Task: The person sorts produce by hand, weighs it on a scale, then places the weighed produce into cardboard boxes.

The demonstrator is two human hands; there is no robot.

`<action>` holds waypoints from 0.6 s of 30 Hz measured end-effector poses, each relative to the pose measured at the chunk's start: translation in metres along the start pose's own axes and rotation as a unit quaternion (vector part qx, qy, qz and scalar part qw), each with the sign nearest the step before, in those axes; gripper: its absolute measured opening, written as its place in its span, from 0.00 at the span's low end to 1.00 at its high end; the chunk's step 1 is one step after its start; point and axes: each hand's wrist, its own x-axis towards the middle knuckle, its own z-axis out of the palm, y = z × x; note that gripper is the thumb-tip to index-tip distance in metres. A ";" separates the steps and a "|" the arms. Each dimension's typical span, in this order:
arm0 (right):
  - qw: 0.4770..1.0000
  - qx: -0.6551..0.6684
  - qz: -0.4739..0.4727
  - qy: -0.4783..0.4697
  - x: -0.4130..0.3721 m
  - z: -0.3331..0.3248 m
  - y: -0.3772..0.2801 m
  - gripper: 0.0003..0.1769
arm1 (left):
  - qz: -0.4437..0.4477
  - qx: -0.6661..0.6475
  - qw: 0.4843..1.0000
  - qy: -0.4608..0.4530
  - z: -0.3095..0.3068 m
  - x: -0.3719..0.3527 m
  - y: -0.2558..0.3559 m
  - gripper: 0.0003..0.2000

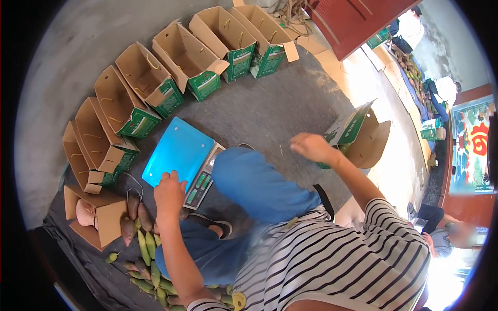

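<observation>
My left hand (170,193) hovers over the near edge of the scale's blue tray (179,147), fingers bent and slightly apart, nothing visible in them. My right hand (313,147) is raised beside a green and brown carton (371,142), with loosely bent fingers and nothing visible in it. That carton stands with its flaps up, and a little green produce shows inside. The scale's display panel (199,186) lies between the tray and my knee. Green and reddish produce (148,246) lies on the dark sheet below my left hand.
Several open cartons (142,78) with yellow handles curve along the wall. A small open box (111,223) holding a pinkish object stands at the lower left. A red door panel (353,23) is at the top. People and a produce pile (410,72) are at the right.
</observation>
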 end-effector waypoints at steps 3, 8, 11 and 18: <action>0.988 0.132 -0.041 -0.062 0.012 -0.007 -0.062 0.22 | 0.000 0.009 1.000 0.013 0.005 -0.002 -0.003 0.15; 0.975 0.192 -0.095 0.057 0.016 -0.022 -0.143 0.24 | 0.009 -0.001 1.000 0.019 0.003 -0.001 0.001 0.14; 0.964 0.141 -0.188 0.122 0.022 -0.021 -0.163 0.26 | 0.006 -0.004 1.000 0.007 -0.002 -0.001 0.005 0.16; 0.947 0.071 -0.260 0.176 0.031 0.007 -0.186 0.33 | 0.025 -0.004 1.000 0.014 -0.005 -0.002 0.008 0.17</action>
